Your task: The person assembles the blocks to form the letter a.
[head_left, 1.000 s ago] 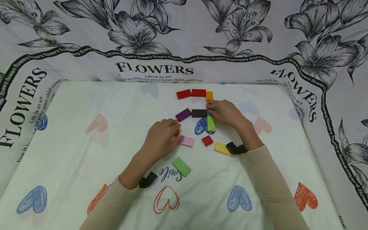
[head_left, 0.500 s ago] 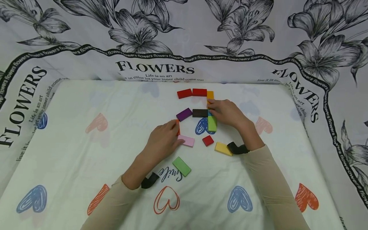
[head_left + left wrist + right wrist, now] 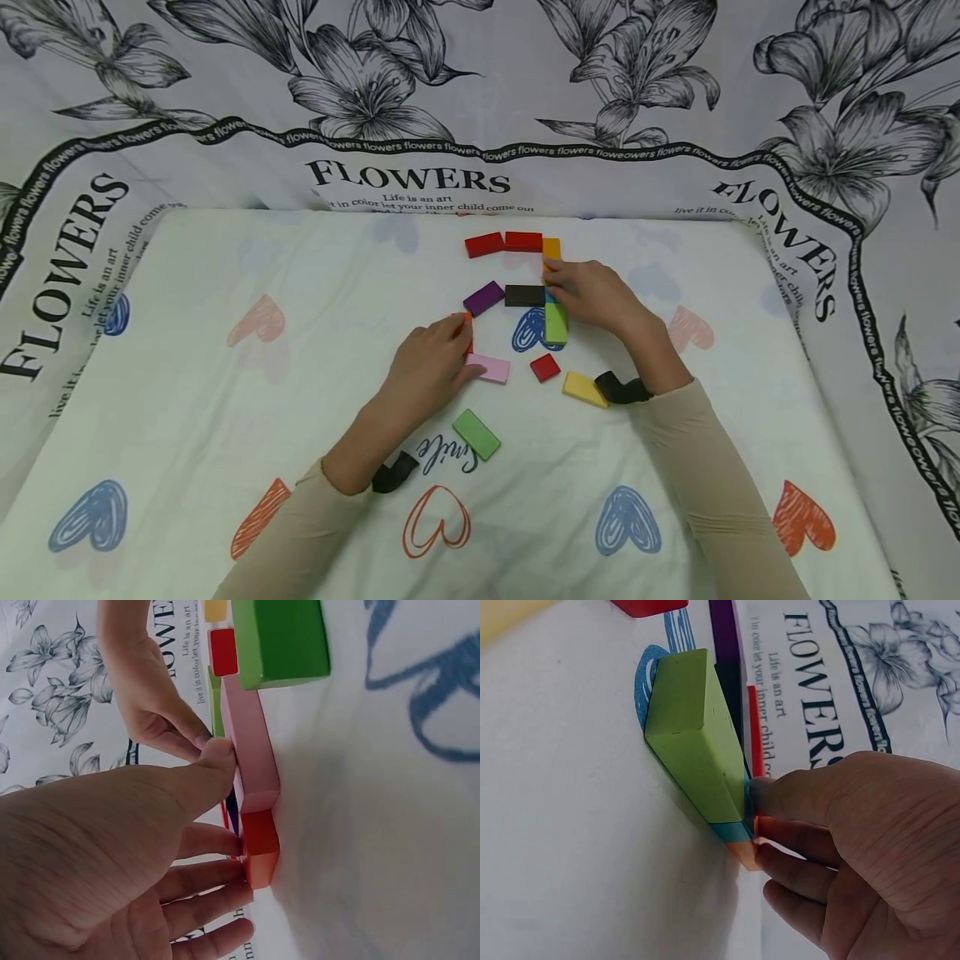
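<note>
My left hand [image 3: 427,362] pinches the small orange wooden block [image 3: 260,857], thumb on the flat pink wooden block [image 3: 488,367]. My right hand [image 3: 592,293] pinches the blue wooden block [image 3: 735,831]. Both look light, stiff, smooth; I'd grip the long side edges.

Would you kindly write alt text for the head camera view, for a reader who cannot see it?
Two hands arrange flat coloured blocks on a heart-printed cloth: the left hand touches an orange block and a pink block, the right hand rests beside a light green block. Red, purple, black, yellow and green blocks lie around them.
</note>
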Demonstrator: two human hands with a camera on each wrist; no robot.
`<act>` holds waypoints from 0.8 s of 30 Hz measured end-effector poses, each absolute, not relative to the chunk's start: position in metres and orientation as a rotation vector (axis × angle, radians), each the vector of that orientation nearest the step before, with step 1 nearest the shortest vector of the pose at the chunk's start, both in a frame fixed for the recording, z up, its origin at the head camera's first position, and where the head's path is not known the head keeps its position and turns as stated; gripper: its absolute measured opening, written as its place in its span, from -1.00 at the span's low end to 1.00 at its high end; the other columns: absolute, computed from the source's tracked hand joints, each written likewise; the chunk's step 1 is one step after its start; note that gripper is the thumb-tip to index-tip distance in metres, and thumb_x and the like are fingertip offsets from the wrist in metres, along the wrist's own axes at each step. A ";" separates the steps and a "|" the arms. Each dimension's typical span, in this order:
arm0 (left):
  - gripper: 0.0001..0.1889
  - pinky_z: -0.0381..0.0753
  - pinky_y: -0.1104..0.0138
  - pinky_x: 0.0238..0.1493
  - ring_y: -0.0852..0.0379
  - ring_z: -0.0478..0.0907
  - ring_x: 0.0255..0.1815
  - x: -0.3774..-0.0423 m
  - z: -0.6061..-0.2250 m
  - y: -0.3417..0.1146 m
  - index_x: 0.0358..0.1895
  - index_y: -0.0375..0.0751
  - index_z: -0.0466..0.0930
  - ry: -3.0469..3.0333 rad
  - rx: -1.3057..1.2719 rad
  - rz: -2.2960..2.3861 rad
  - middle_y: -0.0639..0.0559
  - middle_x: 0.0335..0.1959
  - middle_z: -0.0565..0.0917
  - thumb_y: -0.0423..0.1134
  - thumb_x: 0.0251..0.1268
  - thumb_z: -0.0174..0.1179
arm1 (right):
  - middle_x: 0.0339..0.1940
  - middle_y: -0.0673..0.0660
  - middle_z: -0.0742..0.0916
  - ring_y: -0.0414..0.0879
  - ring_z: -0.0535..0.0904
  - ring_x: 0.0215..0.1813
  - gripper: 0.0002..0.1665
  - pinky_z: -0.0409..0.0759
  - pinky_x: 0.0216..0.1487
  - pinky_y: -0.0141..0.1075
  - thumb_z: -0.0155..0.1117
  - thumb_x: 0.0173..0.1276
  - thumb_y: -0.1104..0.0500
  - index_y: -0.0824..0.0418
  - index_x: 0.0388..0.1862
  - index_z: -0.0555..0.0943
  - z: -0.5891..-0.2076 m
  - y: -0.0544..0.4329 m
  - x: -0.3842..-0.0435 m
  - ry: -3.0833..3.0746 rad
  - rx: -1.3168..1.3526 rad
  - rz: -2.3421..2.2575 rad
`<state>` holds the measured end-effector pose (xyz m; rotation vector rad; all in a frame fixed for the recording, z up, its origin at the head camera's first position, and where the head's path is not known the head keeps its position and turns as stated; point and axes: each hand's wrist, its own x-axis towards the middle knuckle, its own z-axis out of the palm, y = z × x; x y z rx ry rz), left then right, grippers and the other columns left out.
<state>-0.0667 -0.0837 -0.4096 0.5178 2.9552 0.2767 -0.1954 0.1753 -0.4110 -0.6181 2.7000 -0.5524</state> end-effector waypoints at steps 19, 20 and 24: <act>-0.25 0.63 -0.02 0.38 -0.15 0.57 0.46 -0.067 -0.411 -0.085 0.49 -0.21 0.52 2.972 0.497 0.274 -0.20 0.49 0.55 0.14 0.37 0.41 | 0.60 0.07 0.53 0.19 0.41 0.64 -0.51 0.43 0.61 0.11 0.24 0.61 0.12 0.13 0.46 0.57 -0.412 0.175 -0.194 2.704 -0.620 -0.557; -0.25 0.63 -0.02 0.38 -0.15 0.57 0.46 -0.067 -0.411 -0.085 0.49 -0.21 0.51 2.971 0.494 0.275 -0.20 0.49 0.55 0.14 0.37 0.41 | 0.61 0.07 0.53 0.19 0.41 0.64 -0.50 0.43 0.61 0.11 0.25 0.61 0.12 0.13 0.46 0.57 -0.411 0.175 -0.194 2.706 -0.620 -0.552; -0.24 0.62 -0.02 0.39 -0.14 0.57 0.46 -0.068 -0.411 -0.084 0.50 -0.22 0.50 2.965 0.489 0.288 -0.19 0.50 0.55 0.13 0.36 0.41 | 0.60 0.08 0.54 0.19 0.43 0.63 -0.50 0.46 0.59 0.11 0.27 0.60 0.11 0.13 0.45 0.59 -0.410 0.174 -0.194 2.726 -0.617 -0.507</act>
